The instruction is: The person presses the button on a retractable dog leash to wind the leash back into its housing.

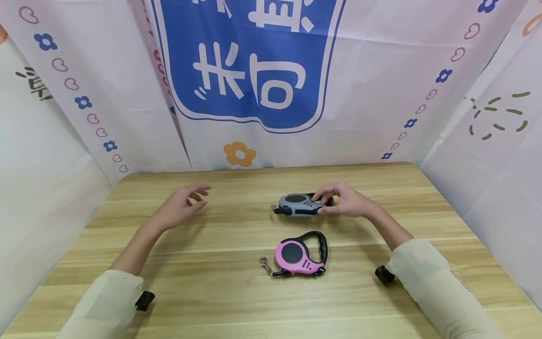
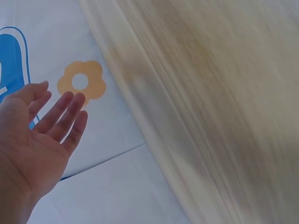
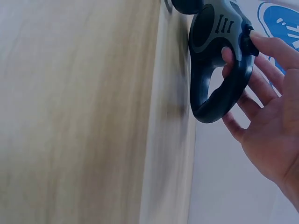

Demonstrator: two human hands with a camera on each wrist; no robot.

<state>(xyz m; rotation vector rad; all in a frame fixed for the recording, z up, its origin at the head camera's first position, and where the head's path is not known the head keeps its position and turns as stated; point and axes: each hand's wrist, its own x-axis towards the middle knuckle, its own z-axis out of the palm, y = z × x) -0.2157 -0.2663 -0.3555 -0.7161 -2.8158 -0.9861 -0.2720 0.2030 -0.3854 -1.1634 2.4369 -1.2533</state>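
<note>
A grey retractable dog leash (image 1: pixel 298 205) with a black loop handle is at the back of the table, right of centre. My right hand (image 1: pixel 345 200) pinches it near the handle. In the right wrist view, the thumb lies on the black button of the grey leash (image 3: pixel 217 35) and a fingertip pokes through the handle opening. Nearer the front lies a pink retractable leash (image 1: pixel 302 263), its metal clip (image 1: pixel 266 264) pointing left and its black handle to the right. My left hand (image 1: pixel 186 205) hovers over the table's left side, fingers loosely bent, holding nothing.
The wooden table (image 1: pixel 190 292) is bounded by a white printed cloth (image 1: pixel 360 117) behind and at both sides. A blue panel with white characters and an orange flower mark the back cloth. Small black devices (image 1: pixel 145 300) are worn at both sleeves.
</note>
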